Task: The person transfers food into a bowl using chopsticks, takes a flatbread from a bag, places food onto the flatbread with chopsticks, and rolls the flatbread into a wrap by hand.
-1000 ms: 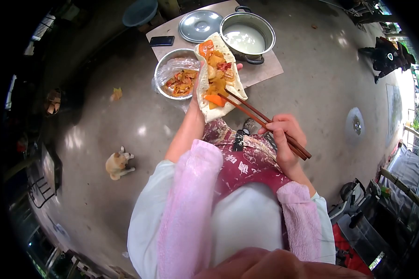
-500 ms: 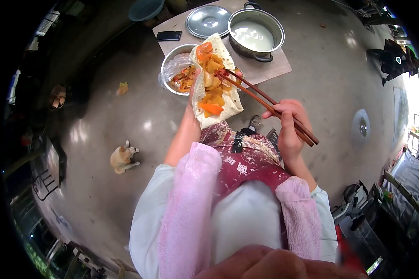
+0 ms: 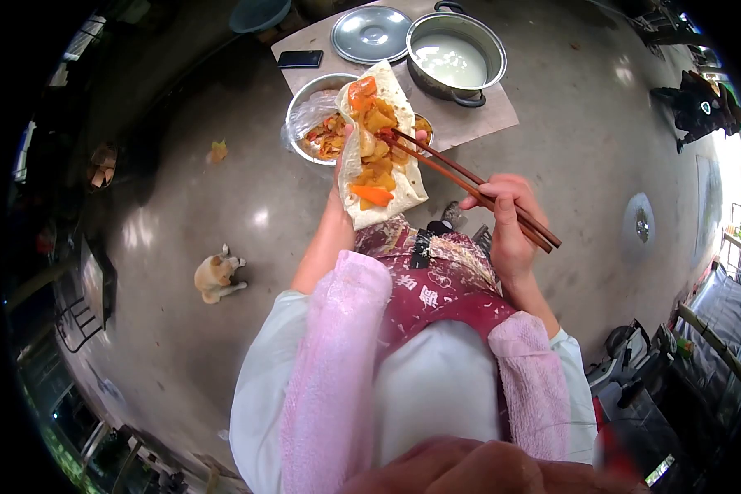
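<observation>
A pale flatbread (image 3: 405,183) topped with orange and yellow vegetable pieces (image 3: 375,169) rests in my left hand (image 3: 344,165), mostly hidden beneath it. The fingers curl round the bread's underside and edges. My right hand (image 3: 512,222) is closed on a pair of brown chopsticks (image 3: 469,179), whose tips touch a dark red bit of the filling. Just behind the bread stands a metal bowl (image 3: 295,111) holding more cooked vegetables and a clear plastic bag (image 3: 317,105). A second small dish of food (image 3: 424,128) shows partly past the bread's right edge.
On the small table (image 3: 490,119) are a pot of whitish liquid (image 3: 449,62), a metal lid (image 3: 372,34) and a black phone (image 3: 300,58). A dog (image 3: 217,277) sits on the concrete floor to the left. A motorbike-like object (image 3: 626,354) stands at the lower right.
The chopsticks and my right hand have shifted very slightly left, with the tips still in the filling. The dog has raised or turned its head. The bread stays in my left hand.
</observation>
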Demonstrator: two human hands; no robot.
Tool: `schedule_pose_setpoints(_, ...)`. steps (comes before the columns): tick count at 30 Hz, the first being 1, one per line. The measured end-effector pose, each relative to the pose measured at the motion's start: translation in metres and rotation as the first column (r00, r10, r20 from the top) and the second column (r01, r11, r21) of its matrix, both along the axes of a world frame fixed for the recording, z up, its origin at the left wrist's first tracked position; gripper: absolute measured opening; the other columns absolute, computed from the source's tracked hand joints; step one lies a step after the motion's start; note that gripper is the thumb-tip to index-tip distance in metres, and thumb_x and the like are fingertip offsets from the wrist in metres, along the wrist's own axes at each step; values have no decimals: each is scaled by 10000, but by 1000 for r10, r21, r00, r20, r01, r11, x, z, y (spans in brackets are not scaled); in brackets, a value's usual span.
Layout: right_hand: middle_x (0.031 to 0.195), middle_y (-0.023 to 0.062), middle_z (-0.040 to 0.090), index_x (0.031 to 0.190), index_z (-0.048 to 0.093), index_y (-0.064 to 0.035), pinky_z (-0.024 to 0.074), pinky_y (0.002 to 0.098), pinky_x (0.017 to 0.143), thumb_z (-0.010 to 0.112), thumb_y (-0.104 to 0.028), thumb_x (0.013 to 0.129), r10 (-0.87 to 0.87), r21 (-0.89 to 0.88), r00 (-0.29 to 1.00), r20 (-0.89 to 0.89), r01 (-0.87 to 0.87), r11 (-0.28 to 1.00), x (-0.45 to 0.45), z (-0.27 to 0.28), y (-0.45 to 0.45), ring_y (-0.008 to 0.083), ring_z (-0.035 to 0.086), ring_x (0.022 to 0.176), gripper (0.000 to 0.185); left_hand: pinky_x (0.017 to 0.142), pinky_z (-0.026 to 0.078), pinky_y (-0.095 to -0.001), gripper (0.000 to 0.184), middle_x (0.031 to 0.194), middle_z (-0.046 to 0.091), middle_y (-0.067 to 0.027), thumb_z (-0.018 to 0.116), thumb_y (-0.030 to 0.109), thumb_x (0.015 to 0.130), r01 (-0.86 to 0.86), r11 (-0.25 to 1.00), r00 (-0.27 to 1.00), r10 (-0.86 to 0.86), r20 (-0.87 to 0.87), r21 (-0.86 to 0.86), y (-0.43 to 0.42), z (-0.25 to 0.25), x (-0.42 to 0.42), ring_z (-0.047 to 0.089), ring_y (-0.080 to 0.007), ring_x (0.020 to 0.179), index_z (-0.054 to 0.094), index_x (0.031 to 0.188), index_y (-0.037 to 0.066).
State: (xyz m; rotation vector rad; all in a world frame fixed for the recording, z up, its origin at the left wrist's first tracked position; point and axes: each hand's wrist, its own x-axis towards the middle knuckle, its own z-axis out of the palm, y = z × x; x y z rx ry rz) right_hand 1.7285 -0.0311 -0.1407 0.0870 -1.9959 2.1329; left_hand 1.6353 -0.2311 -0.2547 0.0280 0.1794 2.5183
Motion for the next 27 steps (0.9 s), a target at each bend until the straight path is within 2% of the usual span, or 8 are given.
schedule_pose_setpoints(6, 981, 119, 526, 949, 610, 10, 486, 302, 693, 539, -170, 959, -162, -178, 954, -253, 119, 977, -3, -1, 26, 207, 602, 690, 194, 779, 577, -508, 880, 1344, 386, -386, 548, 634, 840, -89, 996, 992, 87, 88, 23, -6, -14, 1, 597, -428, 1072, 238, 1472, 107)
schedule_pose_setpoints(10, 1010, 119, 549, 926, 626, -23, 469, 311, 660, 624, -28, 859, -44, 544, 982, -183, 139, 827, -20, -46, 54, 182, 563, 778, 67, 759, 584, -524, 876, 1358, 355, -394, 547, 619, 852, -114, 986, 992, 107, 70, 118, -25, -12, 10, 608, -451, 1036, 218, 1478, 103)
schedule_pose_setpoints(11, 996, 130, 539, 926, 615, -28, 476, 317, 666, 655, 17, 820, -14, 569, 999, -52, 42, 821, -26, -66, 48, 210, 566, 805, 122, 694, 607, -500, 867, 1328, 387, -400, 593, 584, 842, -265, 961, 951, 273, 148, -74, -19, 9, 15, 597, -470, 1041, 211, 1480, 139)
schedule_pose_setpoints(13, 993, 158, 511, 937, 587, -40, 488, 345, 691, 662, 9, 809, 153, 692, 988, -3, -108, 714, -41, -141, 51, 312, 572, 796, 156, 762, 578, -555, 896, 1355, 351, -400, 566, 609, 845, -221, 972, 970, 210, 121, 84, -34, -3, 26, 567, -477, 1089, 198, 1483, 99)
schedule_pose_setpoints(15, 1081, 192, 498, 973, 527, -35, 501, 403, 770, 628, -41, 776, 339, 816, 938, 72, -250, 520, -55, -204, 55, 362, 556, 965, 222, 783, 574, -562, 899, 1352, 353, -399, 568, 597, 848, -360, 932, 924, 363, 122, -48, -36, 3, 36, 539, -499, 1117, 184, 1483, 91)
schedule_pose_setpoints(20, 1072, 200, 486, 936, 504, 7, 485, 389, 854, 589, -57, 732, 522, 935, 847, -101, -98, 340, -122, -346, 37, 348, 526, 1022, 230, 775, 563, -586, 831, 1442, 318, -252, 540, 547, 884, -427, 904, 903, 426, 59, 0, -36, -12, 36, 505, -499, 1159, 161, 1494, 129)
schedule_pose_setpoints(23, 1114, 187, 477, 1038, 539, 19, 456, 368, 919, 550, -102, 768, 530, 988, 847, 37, -110, 107, -148, -403, 23, 315, 504, 1053, 297, 767, 567, -577, 824, 1438, 330, -237, 537, 550, 885, -457, 888, 883, 460, 95, -49, -35, -20, 36, 514, -492, 1151, 168, 1493, 134)
schedule_pose_setpoints(27, 1126, 171, 479, 1099, 553, 24, 448, 356, 928, 545, -122, 786, 515, 994, 850, 112, -102, -47, -154, -439, 18, 303, 488, 1080, 346, 756, 574, -565, 814, 1433, 346, -218, 532, 553, 887, -477, 873, 865, 487, 119, -100, -34, -24, 35, 524, -482, 1140, 176, 1492, 141)
